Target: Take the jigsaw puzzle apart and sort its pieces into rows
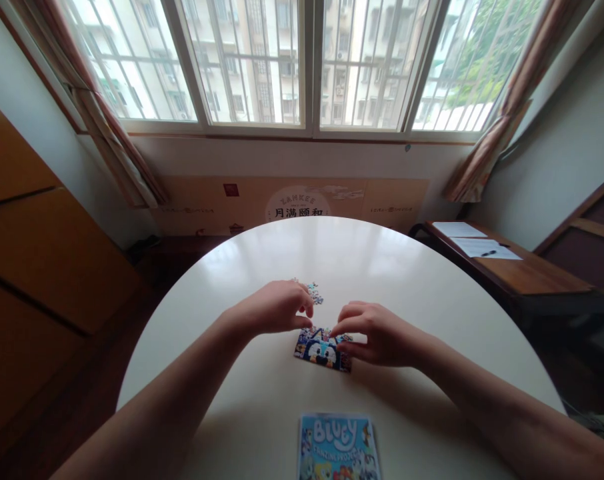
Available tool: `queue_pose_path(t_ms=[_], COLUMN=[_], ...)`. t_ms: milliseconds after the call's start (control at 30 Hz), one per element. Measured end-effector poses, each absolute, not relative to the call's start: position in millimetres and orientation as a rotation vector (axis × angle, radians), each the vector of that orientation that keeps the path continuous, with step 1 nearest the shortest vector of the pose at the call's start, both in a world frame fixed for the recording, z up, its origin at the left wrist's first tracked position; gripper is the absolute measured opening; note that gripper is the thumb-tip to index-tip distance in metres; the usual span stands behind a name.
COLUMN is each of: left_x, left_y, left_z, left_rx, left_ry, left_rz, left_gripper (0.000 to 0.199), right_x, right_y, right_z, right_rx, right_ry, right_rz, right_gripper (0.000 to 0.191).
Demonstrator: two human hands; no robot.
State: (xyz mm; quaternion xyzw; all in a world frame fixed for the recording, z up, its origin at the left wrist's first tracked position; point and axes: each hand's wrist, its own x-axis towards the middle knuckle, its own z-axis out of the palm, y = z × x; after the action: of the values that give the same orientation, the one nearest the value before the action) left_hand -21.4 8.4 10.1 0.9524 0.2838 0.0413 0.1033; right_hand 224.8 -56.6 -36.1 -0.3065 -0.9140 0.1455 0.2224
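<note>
A partly assembled jigsaw puzzle (pixel 322 353) with a blue cartoon dog's face lies on the white round table (pixel 222 427). My right hand (pixel 377 333) reaches over its right side, thumb and fingers apart, fingertips at the upper right edge. Left of it, my left hand (pixel 277 307) hovers above the puzzle's upper left corner, thumb and fingers apart with no piece visible between them. Just beyond the left fingers lie several loose puzzle pieces (pixel 316 295), partly hidden by that hand. Nearer to me is a light blue card or booklet (pixel 337 450) marked "BLUEY".
A wooden side table (pixel 542 270) at the right holds papers (pixel 487 248) and a dark pen (pixel 489 253). Barred windows (pixel 252 63) and curtains (pixel 107 147) are beyond the table. A wooden cabinet (pixel 42 247) stands at the left.
</note>
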Motion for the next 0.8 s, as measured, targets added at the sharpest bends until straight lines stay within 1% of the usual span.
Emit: queue_pose_path(t_ms=[100,200,433,667,800], left_x=[-21,-19,-12,-7,-4], left_y=[5,4,2,-2,-7], left_z=[9,8,4,3,6], left_rx=[2.778,2.761,2.694,2.642,2.655], left_ry=[0.875,0.9,0.982,0.951,1.022], left_rz=[0.01,-0.046,-0.065,-0.098,-0.079], left_gripper=[0.013,0.014,0.011,0.015,0.014], right_x=[216,211,214,219,219], right_y=[-62,-63,-61,-58,-58], right_z=[-34,-34,-34,-33,-34], right_rx=[-0.78,-0.725,-0.702,-0.705,-0.706], right_ry=[-2.602,-2.661,-2.692,-2.677,-2.667], right_rz=[0.356,0.353,0.366,0.388,0.395], right_gripper=[0.03,0.033,0.028,0.024,0.022])
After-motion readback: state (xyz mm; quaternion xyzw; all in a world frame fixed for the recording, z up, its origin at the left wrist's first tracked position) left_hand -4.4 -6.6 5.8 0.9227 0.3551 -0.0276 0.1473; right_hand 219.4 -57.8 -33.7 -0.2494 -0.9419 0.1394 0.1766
